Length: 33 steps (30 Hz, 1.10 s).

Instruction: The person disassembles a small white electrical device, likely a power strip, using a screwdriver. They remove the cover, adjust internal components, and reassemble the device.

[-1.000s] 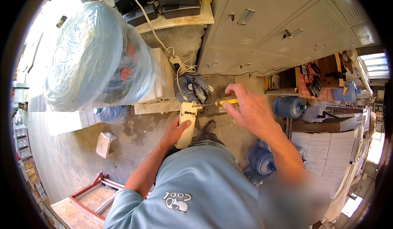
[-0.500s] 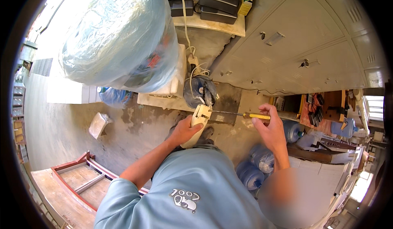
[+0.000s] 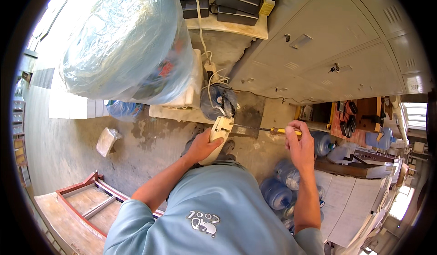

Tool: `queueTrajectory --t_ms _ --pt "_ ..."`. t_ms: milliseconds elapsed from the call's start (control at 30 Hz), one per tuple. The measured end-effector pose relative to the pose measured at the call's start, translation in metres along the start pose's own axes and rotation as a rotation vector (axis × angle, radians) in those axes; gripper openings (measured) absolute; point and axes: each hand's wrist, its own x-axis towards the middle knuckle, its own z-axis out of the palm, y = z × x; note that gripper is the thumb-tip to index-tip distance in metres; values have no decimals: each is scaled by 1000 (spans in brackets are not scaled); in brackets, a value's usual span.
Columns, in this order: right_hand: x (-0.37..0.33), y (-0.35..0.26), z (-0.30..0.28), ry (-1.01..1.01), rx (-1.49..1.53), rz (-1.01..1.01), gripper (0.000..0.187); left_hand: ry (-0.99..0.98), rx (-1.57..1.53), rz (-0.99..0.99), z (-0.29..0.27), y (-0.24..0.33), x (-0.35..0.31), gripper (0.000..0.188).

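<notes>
My left hand (image 3: 203, 146) is closed around a long cream plastic case (image 3: 221, 130) in front of my belly, thumb lying along its upper face. A pale cord (image 3: 221, 110) runs to the far end of this case. In my right hand (image 3: 300, 150) is the yellow handle of a screwdriver (image 3: 277, 130), pinched by thumb and fingers. Its thin shaft points left, level with the floor, and the tip meets the case's right side near the far end. Whether the tip sits inside an opening there is too small to tell.
A large plastic-wrapped bundle (image 3: 123, 41) stands at the far left on a white box (image 3: 186, 91). Grey metal lockers (image 3: 314, 50) line the far right. Blue water bottles (image 3: 275, 193) stand by my right arm. A red-edged frame (image 3: 75, 209) lies near left.
My right hand's fingers have curled more over the screwdriver handle, and the right forearm has come further into view. The left hand keeps its hold on the case. The whole view has shifted slightly.
</notes>
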Motion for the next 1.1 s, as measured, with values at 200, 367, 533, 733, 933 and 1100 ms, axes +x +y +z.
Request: queueTrajectory --t_ms 200,367,533,733,933,1100 --pt "-9 -11 9 109 -51 -203 30 -18 -80 -72 -2 -3 -1 40" --pt "-8 -16 5 19 -75 -112 30 -29 -125 -34 0 -10 -1 39" --pt "-7 -7 6 0 -195 -239 35 -71 -216 -86 1 -11 0 36" --pt "-11 -26 9 30 -218 -338 35 -101 -241 -119 -4 -3 -4 34" --pt "-10 -31 11 -42 -173 -210 33 -100 -255 -106 -5 2 -5 33" --pt "-9 -35 10 12 -196 -435 35 -122 -274 -138 -7 5 -6 34"
